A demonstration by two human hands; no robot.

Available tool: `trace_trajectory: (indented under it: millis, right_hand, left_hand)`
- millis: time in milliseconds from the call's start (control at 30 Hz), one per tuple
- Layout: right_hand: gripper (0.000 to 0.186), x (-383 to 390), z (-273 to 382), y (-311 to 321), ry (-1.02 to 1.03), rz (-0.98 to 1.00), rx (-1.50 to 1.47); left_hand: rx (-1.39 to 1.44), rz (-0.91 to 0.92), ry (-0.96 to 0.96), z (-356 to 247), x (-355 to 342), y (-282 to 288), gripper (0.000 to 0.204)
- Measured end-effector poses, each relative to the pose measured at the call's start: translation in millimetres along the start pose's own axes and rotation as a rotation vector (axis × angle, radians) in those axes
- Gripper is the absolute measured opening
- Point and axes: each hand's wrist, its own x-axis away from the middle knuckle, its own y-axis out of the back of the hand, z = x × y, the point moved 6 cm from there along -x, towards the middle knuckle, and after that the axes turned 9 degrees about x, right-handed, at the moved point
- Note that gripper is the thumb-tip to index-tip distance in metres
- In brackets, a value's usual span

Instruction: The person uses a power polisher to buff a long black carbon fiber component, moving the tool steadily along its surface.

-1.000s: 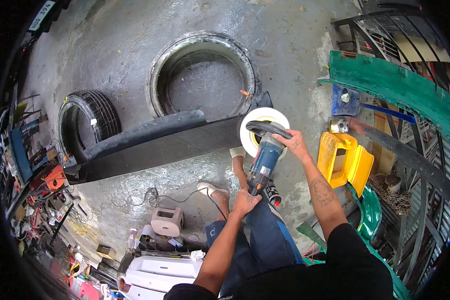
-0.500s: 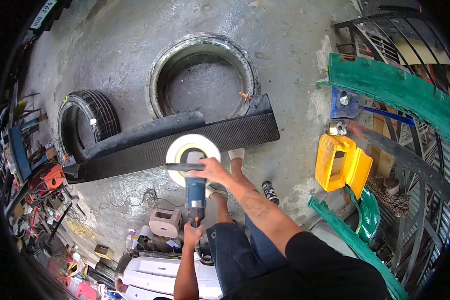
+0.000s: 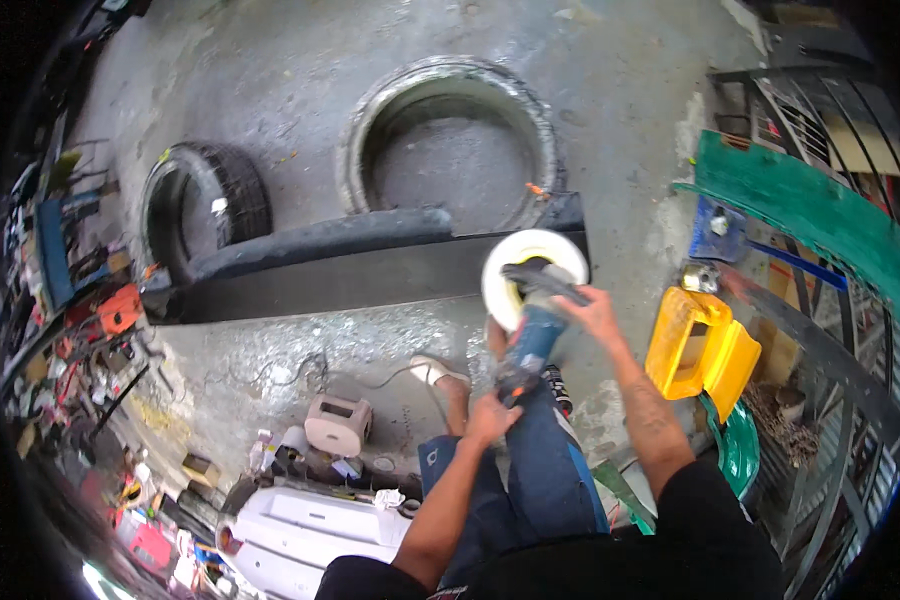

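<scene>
A blue and black polisher [image 3: 537,337] with a round white pad [image 3: 510,252] is held between my two hands. My left hand [image 3: 491,418] is wrapped round its rear end. My right hand [image 3: 595,312] grips the black front handle. The pad lies over the right end of a long dark car panel [image 3: 340,280], which has a woven, carbon-like face. Two tires hold the panel up: a large one lying flat [image 3: 355,130] behind its right half and a smaller tilted one [image 3: 245,190] at its left end. The pad hides part of the panel's right end.
The polisher's cord [image 3: 395,372] runs left across the floor past my foot [image 3: 440,372]. A beige stool [image 3: 338,424] and a white car part [image 3: 300,530] are near me. At right are a yellow container [image 3: 675,345], a blue dustpan [image 3: 718,235], green panels [image 3: 800,205] and metal racks.
Both hands have carried the polisher rightward along the panel, from its middle to its right end. The tool now slants, its pad toward the upper left. The whole view has shifted slightly.
</scene>
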Motion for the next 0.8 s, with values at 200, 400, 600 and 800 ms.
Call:
trace_trajectory:
  millis: [200,400,600,800]
  right_hand:
    - [0.035,-10,-1,9,-0.031,0.055,0.035]
    - [0.035,-7,23,-90,0.039,0.228,0.06]
    - [0.058,-18,146,-258,0.2,0.587,-0.011]
    - [0.06,-14,189,-306,0.351,0.679,-0.045]
  left_hand:
    - [0.089,0.001,-0.035,25,-26,-18,0.056]
    - [0.107,-0.043,0.073,51,23,55,0.053]
    - [0.299,-0.333,0.098,130,66,153,0.039]
    - [0.425,-0.485,0.13,171,75,165,0.034]
